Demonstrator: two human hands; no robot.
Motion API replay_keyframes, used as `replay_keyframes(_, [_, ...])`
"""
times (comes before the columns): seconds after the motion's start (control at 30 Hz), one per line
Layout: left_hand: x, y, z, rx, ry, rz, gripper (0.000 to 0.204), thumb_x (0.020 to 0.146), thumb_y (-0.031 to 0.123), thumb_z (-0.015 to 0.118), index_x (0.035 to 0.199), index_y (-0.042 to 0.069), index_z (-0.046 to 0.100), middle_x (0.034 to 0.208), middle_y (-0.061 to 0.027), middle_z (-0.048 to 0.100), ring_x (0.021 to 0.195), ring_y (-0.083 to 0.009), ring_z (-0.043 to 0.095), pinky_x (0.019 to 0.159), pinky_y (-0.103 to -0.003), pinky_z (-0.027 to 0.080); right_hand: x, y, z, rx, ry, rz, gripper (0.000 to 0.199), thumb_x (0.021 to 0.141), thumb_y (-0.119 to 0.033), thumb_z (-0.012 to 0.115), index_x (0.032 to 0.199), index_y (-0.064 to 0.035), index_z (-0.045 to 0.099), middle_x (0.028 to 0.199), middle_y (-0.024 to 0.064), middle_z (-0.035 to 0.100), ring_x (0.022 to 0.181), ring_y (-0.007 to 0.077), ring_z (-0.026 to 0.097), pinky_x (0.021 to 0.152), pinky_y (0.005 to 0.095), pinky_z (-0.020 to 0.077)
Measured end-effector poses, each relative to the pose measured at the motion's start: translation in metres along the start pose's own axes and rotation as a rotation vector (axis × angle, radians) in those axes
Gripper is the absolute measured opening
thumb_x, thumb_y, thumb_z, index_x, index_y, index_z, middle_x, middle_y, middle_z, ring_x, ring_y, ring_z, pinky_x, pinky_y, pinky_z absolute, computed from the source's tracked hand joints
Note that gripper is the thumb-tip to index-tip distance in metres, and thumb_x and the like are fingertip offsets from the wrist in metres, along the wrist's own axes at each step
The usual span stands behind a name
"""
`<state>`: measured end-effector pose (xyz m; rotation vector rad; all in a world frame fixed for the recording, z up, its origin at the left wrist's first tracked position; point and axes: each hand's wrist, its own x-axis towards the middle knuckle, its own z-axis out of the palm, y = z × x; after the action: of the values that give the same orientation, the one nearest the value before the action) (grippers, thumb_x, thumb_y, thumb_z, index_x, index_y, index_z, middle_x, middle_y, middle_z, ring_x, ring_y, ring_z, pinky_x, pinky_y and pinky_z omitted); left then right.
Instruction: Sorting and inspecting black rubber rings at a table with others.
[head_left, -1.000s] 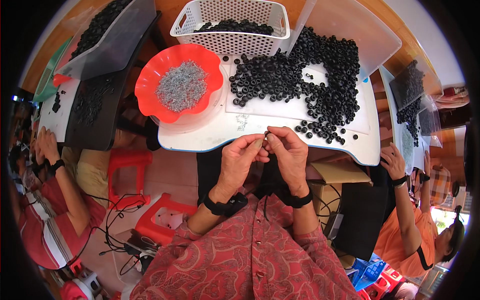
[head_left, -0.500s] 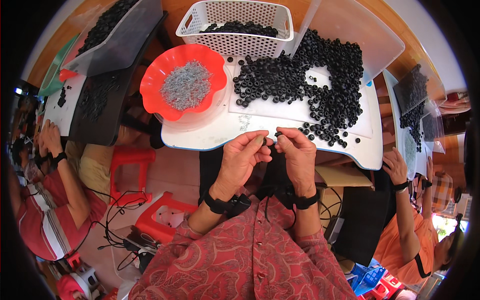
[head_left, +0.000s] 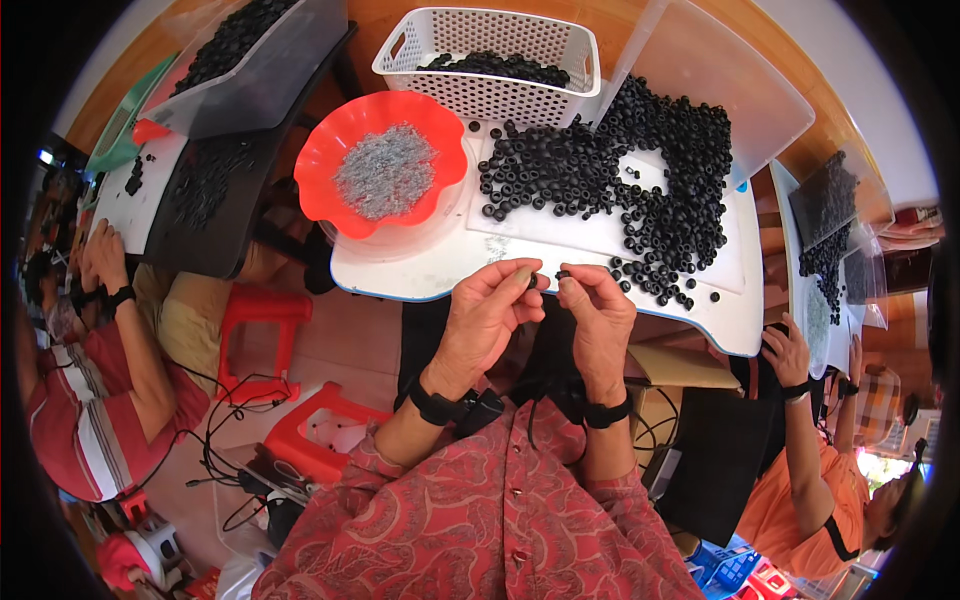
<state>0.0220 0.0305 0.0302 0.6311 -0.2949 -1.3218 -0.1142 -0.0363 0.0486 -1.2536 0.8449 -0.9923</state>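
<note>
Over the near edge of the white table [head_left: 400, 272], my two hands face each other with a small gap between the fingertips. My left hand [head_left: 478, 325] pinches a small black ring-shaped part [head_left: 532, 282] between thumb and fingers. Between the thumb and forefinger of my right hand [head_left: 602, 335] is a small black piece [head_left: 563, 274], mostly covered by the fingers. Loose black ring-shaped parts [head_left: 560, 165] are heaped on a white sheet just beyond. To the left of them stands a red wavy-rimmed bowl [head_left: 318, 170] holding many tiny grey pieces [head_left: 385, 170].
A white perforated basket [head_left: 490, 100] with black parts stands at the back. Right of it, a clear plastic bin [head_left: 735, 75] lies tipped. Co-workers sit at both sides, one hand [head_left: 788, 355] at right. Red stools [head_left: 262, 335] and cables [head_left: 215, 430] are on the left.
The table and everything on it sit slightly lower and further right in the picture. My right hand has dipped a little; both hands keep their pinch on the small black pieces.
</note>
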Motion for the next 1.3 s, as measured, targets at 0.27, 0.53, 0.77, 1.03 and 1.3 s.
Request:
replay_keyframes(0.27, [-0.001,0.009,0.010,-0.010,0.018,0.019,0.026,0.098,0.011,0.056,0.120,-0.002,0.060,0.104,-0.0097,0.066,0.081,-0.0117,0.063,0.075,-0.028,0.057,-0.003,-0.010,0.011,-0.117,-0.011,-0.118,0.015,0.088,-0.001,0.068,0.103,0.0008,0.068,0.097,0.0028,0.062,0.086,0.0097,0.060,0.077,0.0222,0.0478])
replay_keyframes(0.53, [0.001,0.007,0.005,-0.020,-0.006,0.031,0.024,0.098,0.012,0.057,0.118,-0.002,0.061,0.101,-0.0075,0.066,0.083,-0.0124,0.064,0.074,-0.029,0.058,-0.004,-0.010,0.012,-0.307,-0.041,-0.293,0.017,0.088,0.002,0.066,0.105,-0.0008,0.069,0.097,0.0050,0.063,0.084,0.0101,0.060,0.072,0.0219,0.0479])
replay_keyframes(0.77, [0.001,0.005,0.001,-0.101,-0.051,-0.008,0.026,0.099,0.013,0.056,0.119,-0.003,0.060,0.103,-0.0090,0.067,0.084,-0.0132,0.065,0.077,-0.029,0.058,-0.007,-0.011,0.010,-0.213,-0.009,-0.199,0.015,0.089,0.001,0.065,0.103,-0.0002,0.068,0.094,0.0037,0.062,0.081,0.0091,0.058,0.069,0.0211,0.0466])
replay_keyframes(1.03, [-0.007,0.010,0.000,-0.185,-0.103,-0.003,0.030,0.100,0.011,0.053,0.126,-0.004,0.056,0.106,-0.0107,0.067,0.091,-0.0172,0.068,0.086,-0.034,0.058,-0.009,-0.013,0.016,-0.161,-0.030,-0.165,0.015,0.089,-0.002,0.067,0.103,-0.0001,0.070,0.096,0.0023,0.062,0.083,0.0080,0.056,0.071,0.0204,0.0456])
replay_keyframes(1.3, [-0.004,0.004,-0.012,-0.277,-0.164,-0.043,0.029,0.098,0.008,0.056,0.124,-0.004,0.056,0.102,-0.0089,0.066,0.089,-0.0161,0.066,0.080,-0.031,0.059,-0.012,-0.013,0.019,-0.098,-0.039,-0.154,0.016,0.088,-0.002,0.068,0.104,0.0006,0.070,0.097,0.0030,0.061,0.086,0.0090,0.058,0.074,0.0210,0.0464])
